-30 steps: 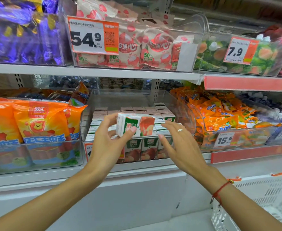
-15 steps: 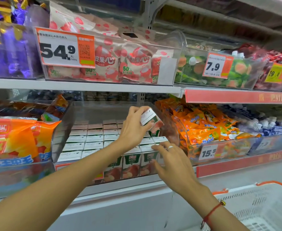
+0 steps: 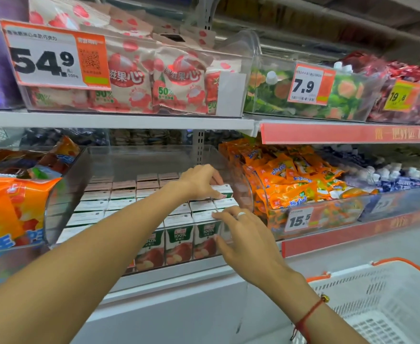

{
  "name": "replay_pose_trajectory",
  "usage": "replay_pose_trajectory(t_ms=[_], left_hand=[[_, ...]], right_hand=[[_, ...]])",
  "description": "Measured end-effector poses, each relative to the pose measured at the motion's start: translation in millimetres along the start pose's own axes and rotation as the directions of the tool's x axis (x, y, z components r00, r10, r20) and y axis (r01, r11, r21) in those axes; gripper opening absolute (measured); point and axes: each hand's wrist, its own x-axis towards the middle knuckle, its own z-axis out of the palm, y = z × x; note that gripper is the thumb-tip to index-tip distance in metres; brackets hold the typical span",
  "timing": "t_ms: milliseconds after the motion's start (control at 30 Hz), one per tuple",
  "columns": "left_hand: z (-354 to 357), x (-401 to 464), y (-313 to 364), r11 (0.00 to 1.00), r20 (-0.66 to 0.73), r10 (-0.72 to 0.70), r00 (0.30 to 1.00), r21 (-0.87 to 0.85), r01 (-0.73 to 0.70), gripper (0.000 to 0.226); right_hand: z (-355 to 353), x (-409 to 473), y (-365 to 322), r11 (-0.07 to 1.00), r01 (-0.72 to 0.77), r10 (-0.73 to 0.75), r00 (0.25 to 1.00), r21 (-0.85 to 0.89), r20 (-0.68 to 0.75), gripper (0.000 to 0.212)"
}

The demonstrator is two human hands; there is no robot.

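Step, likely: seating 1 juice carton in bin. Left hand fingers curled round it; right hand fingers spread loosely on front cartons. Next: press level, release

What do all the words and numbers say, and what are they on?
"54.9": big price tag
"滋果心" and "50%": pink candy bags
"7.9": top-middle price tag
"19.8": yellow tag
"15.5": lower price tag
"100%": juice cartons
Writing on the red shelf strip and the tags' small print: too blurred to read.
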Motion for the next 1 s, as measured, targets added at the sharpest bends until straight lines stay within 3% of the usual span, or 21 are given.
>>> replay_pose_trajectory(t_ms=[233,433,567,833,1000], left_hand=[[8.6,-4.0,-13.5,0.997,0.002,0.065,0.998,0.027,-0.066,0.030],[-0.1,2.8,-26.0,0.993,0.085,0.098,0.991,-0.074,-0.092,0.029],[0.6,15.2,-35.8,1.000,0.023,0.019,1.000,0.003,-0.019,0.033],[-7.2,39.4,-32.5,0.996,0.172,0.001,0.985,0.092,-0.017,0.038],[-15.8,44.8,-27.8,0.969,0.248,-0.007,0.969,0.240,-0.055,0.041]], right_hand=[[-0.4,6.5,1.2,0.998,-0.036,0.037,0.999,0.057,-0.024,0.034],[12.8,19.1,4.7,0.999,-0.045,0.045,0.998,-0.011,-0.045,0.046],[19.2,21.1,4.7,0.998,-0.064,0.064,0.998,-0.005,-0.024,0.048],[17.9,29.2,8.1,0.998,-0.058,0.057,0.998,-0.004,-0.028,0.049],[18.7,29.9,7.8,0.998,-0.057,0.057,0.998,-0.009,-0.013,0.051]])
